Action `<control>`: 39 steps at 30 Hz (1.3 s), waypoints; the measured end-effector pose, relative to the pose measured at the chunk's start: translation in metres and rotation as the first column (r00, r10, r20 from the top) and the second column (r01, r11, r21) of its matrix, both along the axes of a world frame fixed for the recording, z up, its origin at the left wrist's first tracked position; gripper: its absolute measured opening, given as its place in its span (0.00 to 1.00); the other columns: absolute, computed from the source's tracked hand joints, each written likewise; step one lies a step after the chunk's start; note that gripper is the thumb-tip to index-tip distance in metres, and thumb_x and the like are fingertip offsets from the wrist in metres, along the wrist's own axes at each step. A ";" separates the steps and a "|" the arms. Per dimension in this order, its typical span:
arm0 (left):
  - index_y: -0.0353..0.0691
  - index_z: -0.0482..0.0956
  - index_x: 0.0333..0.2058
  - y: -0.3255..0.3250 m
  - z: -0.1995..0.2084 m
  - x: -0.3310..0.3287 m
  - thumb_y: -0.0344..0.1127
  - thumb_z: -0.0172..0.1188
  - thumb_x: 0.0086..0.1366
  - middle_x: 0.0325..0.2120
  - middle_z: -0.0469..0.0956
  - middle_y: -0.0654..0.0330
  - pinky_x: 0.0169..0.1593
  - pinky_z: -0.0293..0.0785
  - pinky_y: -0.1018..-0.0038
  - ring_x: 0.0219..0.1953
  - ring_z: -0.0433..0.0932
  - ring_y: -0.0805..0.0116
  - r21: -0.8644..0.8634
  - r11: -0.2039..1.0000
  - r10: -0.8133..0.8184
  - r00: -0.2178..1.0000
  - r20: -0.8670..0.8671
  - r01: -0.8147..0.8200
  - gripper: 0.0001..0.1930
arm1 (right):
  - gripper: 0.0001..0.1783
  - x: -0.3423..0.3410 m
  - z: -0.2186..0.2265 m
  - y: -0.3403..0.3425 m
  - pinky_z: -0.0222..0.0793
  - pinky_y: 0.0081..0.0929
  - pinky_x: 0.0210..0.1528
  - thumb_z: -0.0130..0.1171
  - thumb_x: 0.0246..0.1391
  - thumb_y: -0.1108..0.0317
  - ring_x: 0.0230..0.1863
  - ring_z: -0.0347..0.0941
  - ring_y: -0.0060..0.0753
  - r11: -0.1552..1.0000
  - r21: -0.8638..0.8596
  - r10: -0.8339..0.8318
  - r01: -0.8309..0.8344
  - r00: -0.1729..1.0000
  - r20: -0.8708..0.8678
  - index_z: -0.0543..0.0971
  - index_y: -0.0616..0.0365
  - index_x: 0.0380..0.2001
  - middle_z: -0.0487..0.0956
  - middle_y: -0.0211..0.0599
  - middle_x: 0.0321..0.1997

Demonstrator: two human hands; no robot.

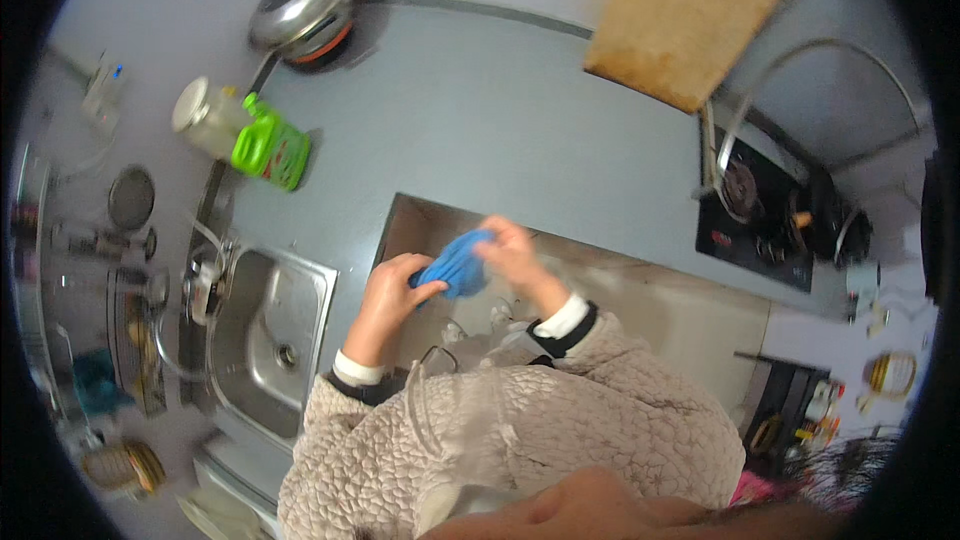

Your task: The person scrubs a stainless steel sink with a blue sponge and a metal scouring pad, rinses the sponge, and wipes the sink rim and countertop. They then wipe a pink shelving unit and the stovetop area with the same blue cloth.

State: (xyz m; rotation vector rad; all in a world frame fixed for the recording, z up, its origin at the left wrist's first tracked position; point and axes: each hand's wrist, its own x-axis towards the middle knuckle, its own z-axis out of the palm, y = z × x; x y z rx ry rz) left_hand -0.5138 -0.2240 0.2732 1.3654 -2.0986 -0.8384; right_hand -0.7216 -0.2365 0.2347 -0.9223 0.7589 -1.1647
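A bunched blue cloth hangs in front of my body, over the near edge of the grey counter. My left hand is closed on its left end, the thumb pressed along the folds. At the cloth's upper right end my right hand grips it, with the fingers slightly smeared by motion. The cloth is stretched and folded between both hands, and its lower side is blurred.
A steel sink is at the left, with a faucet behind it. On the counter stand a green jug, a lidded jar and a lidded pot. A wooden board leans back right; a black gas stove is right.
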 end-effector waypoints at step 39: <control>0.41 0.73 0.44 0.090 -0.078 0.131 0.32 0.56 0.55 0.37 0.76 0.55 0.37 0.72 0.70 0.34 0.75 0.59 0.209 0.734 0.629 0.763 0.153 -0.647 0.17 | 0.42 0.112 -0.163 -0.207 0.32 0.58 0.61 0.44 0.49 0.41 0.67 0.31 0.54 0.961 -0.192 -0.241 -0.200 -0.265 -0.934 0.53 0.58 0.60 0.42 0.48 0.66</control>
